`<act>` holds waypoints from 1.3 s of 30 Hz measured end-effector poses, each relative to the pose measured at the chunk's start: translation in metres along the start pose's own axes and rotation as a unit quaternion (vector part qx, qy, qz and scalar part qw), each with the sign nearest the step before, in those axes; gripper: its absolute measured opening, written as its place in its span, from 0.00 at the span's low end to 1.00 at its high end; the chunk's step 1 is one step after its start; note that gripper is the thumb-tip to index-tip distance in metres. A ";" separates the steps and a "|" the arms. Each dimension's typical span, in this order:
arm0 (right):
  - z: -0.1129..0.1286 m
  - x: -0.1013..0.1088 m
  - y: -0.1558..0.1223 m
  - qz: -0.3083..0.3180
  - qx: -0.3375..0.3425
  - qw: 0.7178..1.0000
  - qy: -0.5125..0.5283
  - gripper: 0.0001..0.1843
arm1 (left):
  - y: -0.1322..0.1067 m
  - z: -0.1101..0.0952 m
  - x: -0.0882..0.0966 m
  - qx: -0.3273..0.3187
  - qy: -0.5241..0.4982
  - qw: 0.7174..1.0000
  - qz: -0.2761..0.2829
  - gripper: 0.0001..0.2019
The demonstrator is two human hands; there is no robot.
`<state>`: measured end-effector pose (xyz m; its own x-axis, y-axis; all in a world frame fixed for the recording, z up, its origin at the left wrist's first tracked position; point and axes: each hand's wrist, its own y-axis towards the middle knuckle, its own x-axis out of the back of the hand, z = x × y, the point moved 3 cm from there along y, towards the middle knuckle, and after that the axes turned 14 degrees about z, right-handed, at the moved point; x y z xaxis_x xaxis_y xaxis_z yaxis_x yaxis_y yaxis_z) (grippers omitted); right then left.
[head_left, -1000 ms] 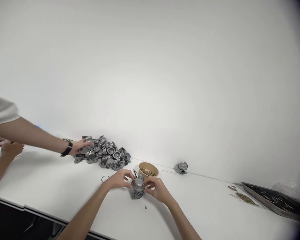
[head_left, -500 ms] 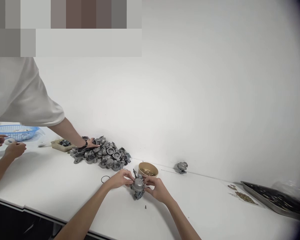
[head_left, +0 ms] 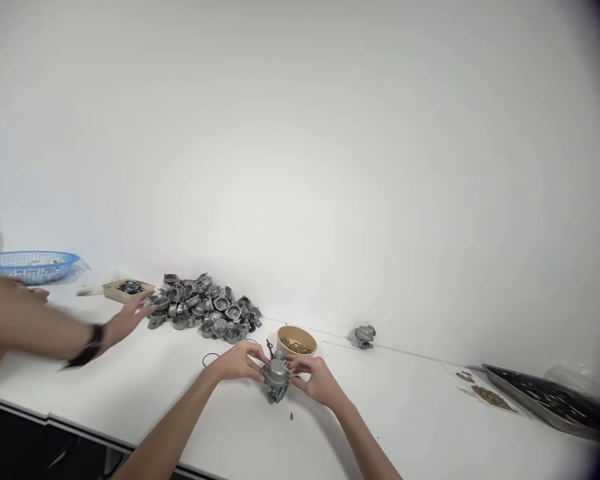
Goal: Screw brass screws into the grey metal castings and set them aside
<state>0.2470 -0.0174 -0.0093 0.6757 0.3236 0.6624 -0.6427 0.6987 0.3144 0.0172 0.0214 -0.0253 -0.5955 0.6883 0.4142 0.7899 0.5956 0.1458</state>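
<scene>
Both of my hands hold one grey metal carburetor body (head_left: 277, 375) just above the white table (head_left: 420, 413). My left hand (head_left: 237, 361) grips its left side and my right hand (head_left: 316, 380) grips its right side. A small screw (head_left: 291, 416) lies on the table just in front of it. Right behind the part stands a tan bowl (head_left: 297, 339) of small brass pieces. A thin black ring (head_left: 211, 359) lies left of my left hand.
A pile of grey metal parts (head_left: 207, 309) sits at the back left, with a co-worker's hand (head_left: 125, 319) and watch beside it. Further left are a small tray (head_left: 128, 289) and a blue basket (head_left: 33, 265). A lone grey part (head_left: 365, 335) sits by the wall; a metal tray (head_left: 547, 400) lies far right.
The co-worker's arm has drawn back from the pile toward the left. The part in my hands has tilted slightly; my hands stay in place.
</scene>
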 end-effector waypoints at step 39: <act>-0.026 0.022 -0.007 -0.046 -0.090 0.993 -0.067 0.13 | -0.002 -0.016 -0.015 -0.031 0.055 0.997 -0.041 0.16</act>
<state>0.2754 0.0010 -0.0145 0.6671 0.1739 0.7244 -0.4979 0.8274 0.2599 0.0273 0.0031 -0.0178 -0.6409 0.5878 0.4938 0.7493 0.6187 0.2360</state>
